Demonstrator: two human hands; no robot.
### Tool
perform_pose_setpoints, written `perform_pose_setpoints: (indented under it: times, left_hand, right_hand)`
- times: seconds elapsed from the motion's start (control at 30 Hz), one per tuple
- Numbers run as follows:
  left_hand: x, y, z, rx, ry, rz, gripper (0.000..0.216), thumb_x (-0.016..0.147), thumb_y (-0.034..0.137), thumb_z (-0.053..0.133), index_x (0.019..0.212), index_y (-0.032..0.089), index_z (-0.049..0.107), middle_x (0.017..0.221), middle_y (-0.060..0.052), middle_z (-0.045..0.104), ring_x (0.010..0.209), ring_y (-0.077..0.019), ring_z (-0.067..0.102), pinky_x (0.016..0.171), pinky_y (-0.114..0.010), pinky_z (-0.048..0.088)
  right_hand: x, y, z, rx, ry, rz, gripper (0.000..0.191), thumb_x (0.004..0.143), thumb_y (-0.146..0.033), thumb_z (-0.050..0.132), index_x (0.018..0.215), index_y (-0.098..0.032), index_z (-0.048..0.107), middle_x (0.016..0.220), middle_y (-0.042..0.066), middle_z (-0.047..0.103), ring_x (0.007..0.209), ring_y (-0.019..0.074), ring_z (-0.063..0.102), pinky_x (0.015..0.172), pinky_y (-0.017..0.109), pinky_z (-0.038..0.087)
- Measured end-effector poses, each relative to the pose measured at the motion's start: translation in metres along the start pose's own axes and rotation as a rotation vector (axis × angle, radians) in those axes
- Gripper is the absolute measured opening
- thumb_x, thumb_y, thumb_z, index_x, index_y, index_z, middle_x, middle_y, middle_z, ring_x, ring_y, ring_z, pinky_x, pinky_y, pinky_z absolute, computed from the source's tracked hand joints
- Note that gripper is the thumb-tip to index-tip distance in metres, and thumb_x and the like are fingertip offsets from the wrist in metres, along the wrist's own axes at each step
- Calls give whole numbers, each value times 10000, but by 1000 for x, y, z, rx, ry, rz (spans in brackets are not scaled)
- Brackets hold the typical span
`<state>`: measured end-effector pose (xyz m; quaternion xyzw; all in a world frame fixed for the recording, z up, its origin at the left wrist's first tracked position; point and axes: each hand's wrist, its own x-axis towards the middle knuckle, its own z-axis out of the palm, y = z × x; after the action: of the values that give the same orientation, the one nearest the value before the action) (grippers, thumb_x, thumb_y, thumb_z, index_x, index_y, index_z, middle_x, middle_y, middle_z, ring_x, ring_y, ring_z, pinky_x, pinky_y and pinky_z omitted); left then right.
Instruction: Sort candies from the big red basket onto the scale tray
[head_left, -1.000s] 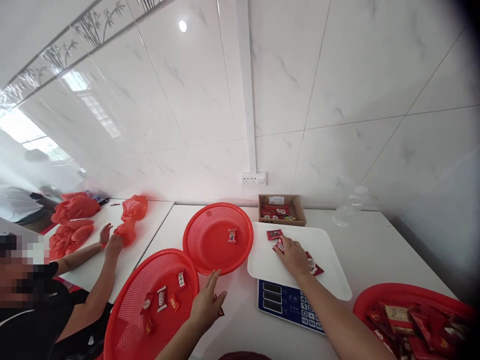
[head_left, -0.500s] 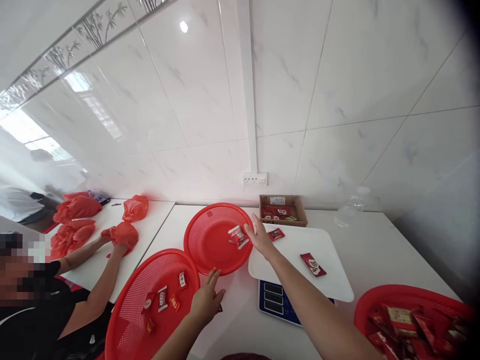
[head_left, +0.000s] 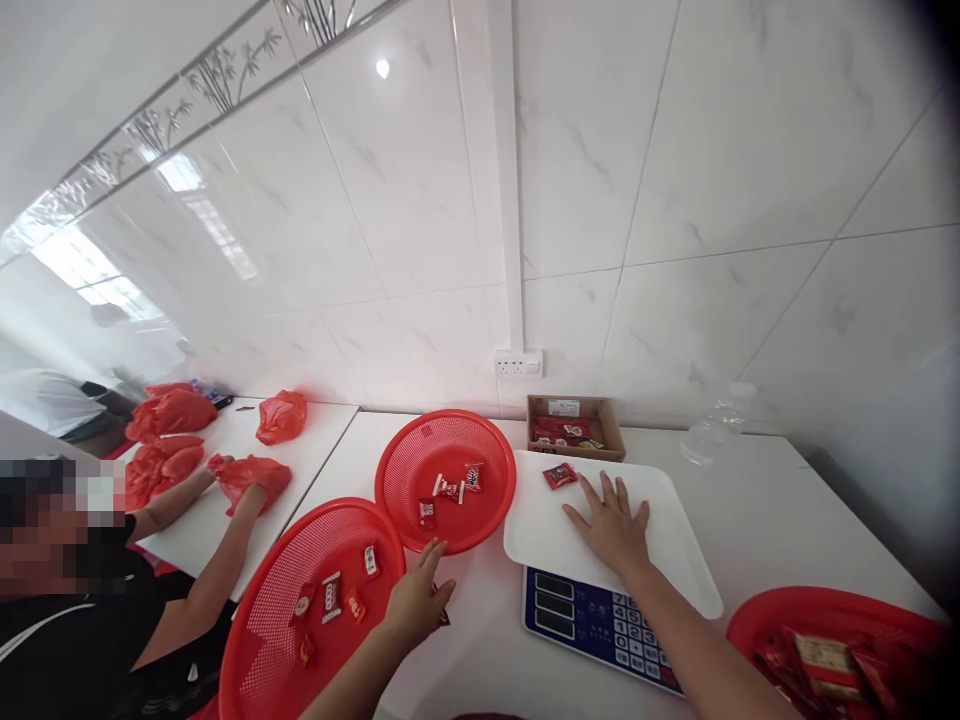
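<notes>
My left hand (head_left: 412, 602) hovers at the right rim of the near red basket (head_left: 259, 570), index finger and thumb apart; a dark red wrapped candy (head_left: 445, 617) peeks out below the thumb, apparently held against the palm by fingers I cannot see. My right hand (head_left: 616, 525) is spread, palm down, over the white tray (head_left: 686, 560) on the scale (head_left: 574, 622), hiding the spot beneath it. Just left of its fingertips lies a red packet (head_left: 559, 475) on the tray. The far red basket (head_left: 409, 455) holds several wrapped candies, including a red-and-white one (head_left: 448, 489).
A cardboard box (head_left: 616, 432) of red packets stands against the wall, with a clear plastic bottle (head_left: 712, 432) to its right. Another red basket (head_left: 750, 605) of packets sits at the right. On the left, a co-worker's hands handle a red plastic bag (head_left: 255, 478).
My right hand has moved right, from the far basket's edge to the tray, covering where a red packet lay. The candies released over that basket now rest in it. My left hand has barely moved.
</notes>
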<state>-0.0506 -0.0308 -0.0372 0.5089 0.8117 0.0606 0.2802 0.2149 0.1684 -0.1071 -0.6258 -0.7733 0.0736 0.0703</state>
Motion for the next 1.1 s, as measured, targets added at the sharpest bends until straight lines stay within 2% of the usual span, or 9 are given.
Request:
perform_pose_setpoints:
  times: [0.17,0.33,0.43,0.53,0.67,0.77,0.9,1.0,1.1]
  left_hand:
    - [-13,-1,-2,-50,73,-40,571,844,287,457,1407,250,371,1515,-55,294,1054,-166,610,951,-277,423]
    - [-27,-14,-4,-35,143,-81,555,848,295,455,1397,245,393,1509,-37,311,1255,-190,477,975,-266,412]
    - [-32,-12,-5,-18,124,-83,559,842,291,459,1396,258,395,1506,-26,319,1253,-186,480,976,-264,414]
    - [-35,-5,-4,-22,121,-56,560,841,288,459,1397,265,395,1505,-18,321,1259,-183,472,998,-263,395]
    - [-40,1,-4,35,100,-53,581,850,295,444,1423,290,347,1529,-20,263,1164,-204,551,956,-302,431]
    - [-44,2,-3,127,20,-34,600,853,307,436,1439,306,307,1545,-33,210,992,-212,637,868,-344,482]
    - [-53,-2,1,202,-6,-7,591,861,305,416,1440,312,299,1550,-36,188,968,-236,650,819,-378,503]
    - [-62,-15,5,263,-35,21,535,863,287,414,1397,318,378,1516,-20,294,1100,-258,597,863,-374,491]
    - [-69,-38,6,312,-80,53,439,868,282,415,1298,320,499,1418,-3,460,1160,-232,562,913,-339,465]
  right_hand:
    - [20,-28,-1,34,-36,-218,492,883,-484,333,1339,-345,454,1501,50,346,1363,318,270,1030,626,228]
    - [14,-14,4,157,117,-310,391,912,-305,301,1061,-241,657,1179,102,606,1014,238,551,880,407,424]
    - [10,-3,0,368,120,-194,314,875,-326,375,951,-223,662,1022,98,621,801,204,566,730,355,447]
    - [15,-8,-12,784,98,116,220,780,-405,514,835,-223,625,875,61,608,745,197,545,668,335,437]
    - [25,-47,-31,1123,22,331,436,782,-597,420,904,-208,575,698,25,583,604,174,527,555,316,447]
    - [29,-91,-49,1252,-78,229,590,793,-691,306,1073,-234,553,781,38,651,607,168,584,549,315,490]
    - [18,-127,-76,1416,-316,-2,672,807,-702,281,1363,-329,336,1306,95,563,1062,224,610,759,390,540]
    - [-4,-118,-82,1381,-377,-30,718,779,-671,424,1395,-319,309,1453,96,420,1255,243,480,898,433,497]
    - [-32,-77,-71,1352,-395,23,663,770,-616,481,1317,-242,439,1338,127,541,1141,240,578,927,403,484]
